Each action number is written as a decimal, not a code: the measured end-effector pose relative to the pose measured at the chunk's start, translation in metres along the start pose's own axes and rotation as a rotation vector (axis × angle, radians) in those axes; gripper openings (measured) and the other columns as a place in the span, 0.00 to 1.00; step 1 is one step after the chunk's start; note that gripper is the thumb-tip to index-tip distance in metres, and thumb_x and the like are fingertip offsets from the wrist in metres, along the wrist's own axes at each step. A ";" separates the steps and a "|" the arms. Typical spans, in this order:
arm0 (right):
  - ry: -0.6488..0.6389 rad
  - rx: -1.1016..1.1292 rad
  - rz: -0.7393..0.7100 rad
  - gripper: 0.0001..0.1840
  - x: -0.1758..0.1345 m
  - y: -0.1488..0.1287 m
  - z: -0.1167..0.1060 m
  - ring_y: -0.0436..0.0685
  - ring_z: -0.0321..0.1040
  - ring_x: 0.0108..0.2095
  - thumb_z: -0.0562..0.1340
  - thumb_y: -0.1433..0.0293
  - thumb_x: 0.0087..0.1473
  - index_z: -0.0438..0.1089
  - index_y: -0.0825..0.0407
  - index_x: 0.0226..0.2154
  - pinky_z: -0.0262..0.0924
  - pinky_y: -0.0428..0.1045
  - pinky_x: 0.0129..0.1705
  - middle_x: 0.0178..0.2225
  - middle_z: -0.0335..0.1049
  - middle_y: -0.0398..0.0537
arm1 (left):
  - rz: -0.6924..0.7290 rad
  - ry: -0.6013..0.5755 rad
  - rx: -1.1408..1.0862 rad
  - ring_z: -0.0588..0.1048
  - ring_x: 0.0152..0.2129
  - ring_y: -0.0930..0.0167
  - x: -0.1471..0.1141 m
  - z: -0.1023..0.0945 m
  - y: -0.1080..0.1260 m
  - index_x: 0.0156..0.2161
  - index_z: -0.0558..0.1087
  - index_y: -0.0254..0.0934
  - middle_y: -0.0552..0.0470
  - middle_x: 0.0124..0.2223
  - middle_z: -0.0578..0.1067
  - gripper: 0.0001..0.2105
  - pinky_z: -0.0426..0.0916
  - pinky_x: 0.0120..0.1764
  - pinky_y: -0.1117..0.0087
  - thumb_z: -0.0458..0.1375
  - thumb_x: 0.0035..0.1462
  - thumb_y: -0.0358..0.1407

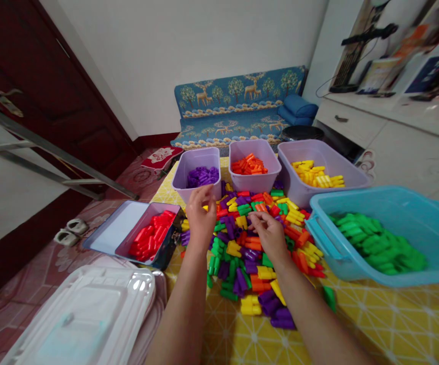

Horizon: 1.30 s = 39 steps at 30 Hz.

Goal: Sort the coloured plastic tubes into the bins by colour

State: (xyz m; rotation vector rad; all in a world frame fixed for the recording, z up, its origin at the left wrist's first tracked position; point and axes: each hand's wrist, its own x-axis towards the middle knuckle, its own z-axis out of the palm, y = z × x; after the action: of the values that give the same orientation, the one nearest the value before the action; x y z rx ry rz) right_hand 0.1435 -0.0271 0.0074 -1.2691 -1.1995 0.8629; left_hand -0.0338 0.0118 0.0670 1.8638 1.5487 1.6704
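Several purple tube-shaped pieces [283, 318] lie at the near edge of a mixed-colour plastic pile [250, 253] on the yellow-clothed bench [227, 334]; white plastic lids [86, 304] sit to the left. Farther in, the right hand [268, 233] hangs low over the middle of the pile, thumb and fingertips drawn nearly together, pieces right beneath; whether that pinch has one, I cannot tell. The left hand [201, 213] is over the pile's left side, fingers loosely bent, with no piece visible, though its palm is hidden. The step in hand looks like picking out pieces by colour, so the next move seems to call for a clean pinch on one among close neighbours, then its matching container. On the left, an open box [164, 256] holds red pieces [153, 235]; on the right, a turquoise tub [356, 266] holds green ones. Behind the pile stand three lilac tubs [253, 181], with purple, orange and yellow pieces from left to right, and beyond them a deer-patterned sofa [234, 104].
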 end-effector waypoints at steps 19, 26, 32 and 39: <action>-0.060 -0.061 -0.021 0.19 0.000 0.004 0.001 0.56 0.73 0.29 0.59 0.56 0.54 0.72 0.54 0.39 0.68 0.50 0.33 0.33 0.76 0.50 | -0.064 -0.478 0.053 0.76 0.44 0.63 -0.053 0.014 -0.016 0.50 0.72 0.42 0.49 0.47 0.78 0.19 0.70 0.48 0.59 0.58 0.52 0.28; -0.204 -0.227 -0.203 0.29 -0.004 -0.002 0.003 0.54 0.71 0.35 0.61 0.66 0.52 0.63 0.46 0.57 0.68 0.49 0.34 0.52 0.68 0.51 | -0.047 -0.510 -0.065 0.72 0.51 0.63 -0.056 0.014 -0.024 0.54 0.69 0.42 0.49 0.53 0.74 0.19 0.66 0.54 0.58 0.56 0.56 0.32; -0.175 -0.131 -0.157 0.18 -0.004 0.000 0.004 0.55 0.71 0.33 0.59 0.67 0.53 0.69 0.50 0.47 0.67 0.50 0.35 0.42 0.74 0.49 | -0.075 -0.520 -0.112 0.74 0.47 0.65 -0.059 0.016 -0.026 0.55 0.67 0.42 0.48 0.52 0.75 0.21 0.69 0.50 0.60 0.58 0.56 0.34; -0.044 -0.041 -0.086 0.12 -0.007 -0.004 0.002 0.54 0.69 0.27 0.61 0.63 0.52 0.69 0.51 0.39 0.66 0.48 0.29 0.29 0.72 0.44 | -0.173 -0.404 -0.172 0.76 0.30 0.68 -0.062 0.021 -0.029 0.48 0.73 0.38 0.51 0.35 0.79 0.14 0.72 0.36 0.66 0.58 0.57 0.39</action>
State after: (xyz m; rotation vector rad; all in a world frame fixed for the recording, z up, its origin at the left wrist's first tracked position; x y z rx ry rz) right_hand 0.1394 -0.0343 0.0094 -1.2275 -1.3033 0.8103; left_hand -0.0209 -0.0138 0.0013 1.7818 1.3126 1.2173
